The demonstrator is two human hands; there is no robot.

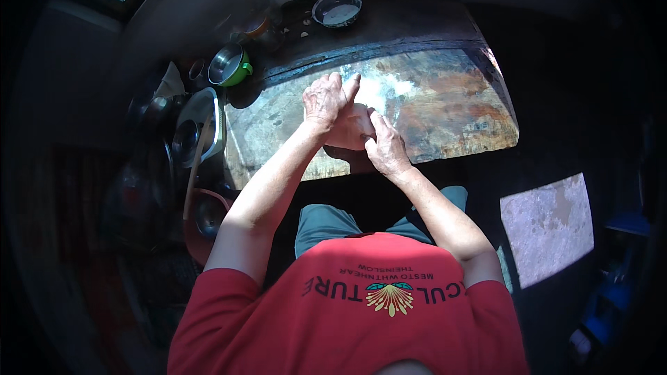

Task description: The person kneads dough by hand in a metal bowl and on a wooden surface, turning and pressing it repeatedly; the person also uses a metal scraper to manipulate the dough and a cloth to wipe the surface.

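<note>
Person in red T-shirt point(340, 340) fills lower frame, both forearms reaching up to a worn wooden board point(451, 111), partly sunlit. Left of the board, white basin point(218, 121) and, nearer the person, reddish basin point(201, 248); long wooden stick point(197, 160) runs across from one to the other. White powdery patch point(389, 88) on the board, just beyond the hands. Round bowl point(333, 0) with whitish contents past the far edge; green-handled metal mug point(237, 78) at far left. Left hand point(324, 101) lies over the piece's upper left, thumb out, fingers partly hidden; grip can't be told. Right hand point(387, 144) half curled, thumb and fingers closed on its right edge. Pale dough-like piece point(349, 130) sits between both hands, by the board's near edge.
</note>
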